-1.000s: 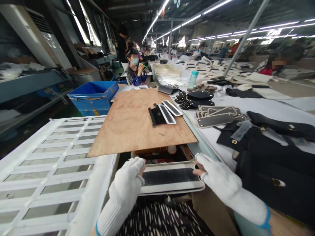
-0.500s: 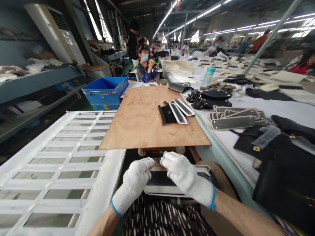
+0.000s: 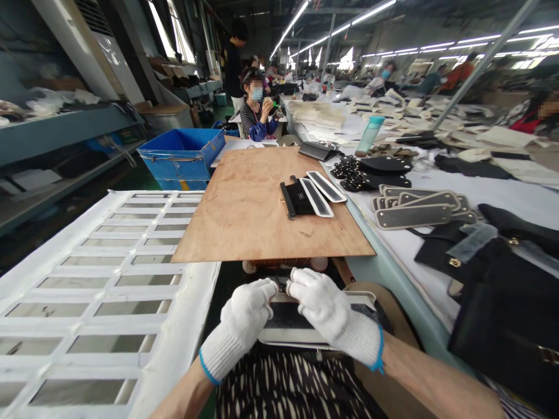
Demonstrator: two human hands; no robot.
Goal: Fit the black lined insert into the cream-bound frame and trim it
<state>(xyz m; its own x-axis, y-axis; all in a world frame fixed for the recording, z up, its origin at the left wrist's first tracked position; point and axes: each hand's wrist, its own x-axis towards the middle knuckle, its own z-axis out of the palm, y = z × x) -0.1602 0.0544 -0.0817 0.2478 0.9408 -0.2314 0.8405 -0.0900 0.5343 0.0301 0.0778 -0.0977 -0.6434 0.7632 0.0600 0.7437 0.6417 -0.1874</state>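
Both hands wear white gloves. The left hand (image 3: 247,311) and the right hand (image 3: 325,308) sit close together, with their fingertips almost touching. The fingers are curled in tight, not spread, and they pinch the far edge of a flat piece (image 3: 286,338). It has a dark middle and a pale rim, and it lies under the hands on the person's lap. There is a tiny dark bit right between the fingertips (too small for me to tell what it is).

Just past the fingertips is the near edge of a wooden board (image 3: 257,215). Most of the board is bare. Farther along it, well apart from the hands, lie two pale strips (image 3: 318,196).

Left of the left hand is a white rack (image 3: 109,279) with long slots. Right of the right hand runs the table edge (image 3: 384,270).
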